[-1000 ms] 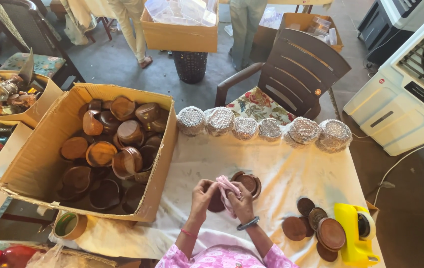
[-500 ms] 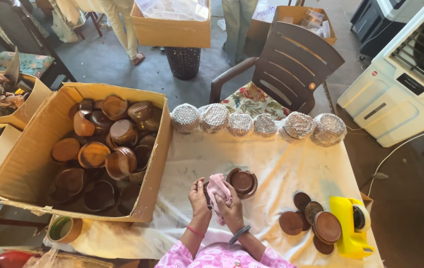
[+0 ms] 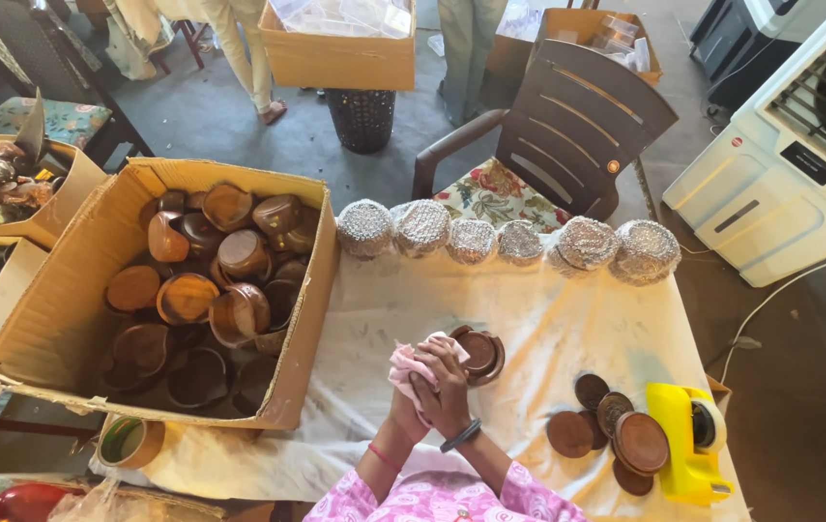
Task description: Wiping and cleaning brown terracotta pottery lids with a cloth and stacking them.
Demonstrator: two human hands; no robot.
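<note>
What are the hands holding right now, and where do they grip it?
Both hands, left hand and right hand, are clasped around a bunched pink cloth. Whether anything sits inside the cloth cannot be told. The brown bowl beside them is not gripped.

Pink floral-printed fabric sleeves [image 3: 451, 498] are worn on both arms; a thin red thread band [image 3: 384, 455] is seen on the left wrist, a dark bangle [image 3: 460, 436] on the right.

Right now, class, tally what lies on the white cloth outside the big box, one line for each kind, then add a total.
Foil-wrapped bundles: 6
Loose wooden lids: 5
Wooden bowl: 1
Yellow tape dispenser: 1
Pink cloth, held in both hands: 1
Total: 14
</note>
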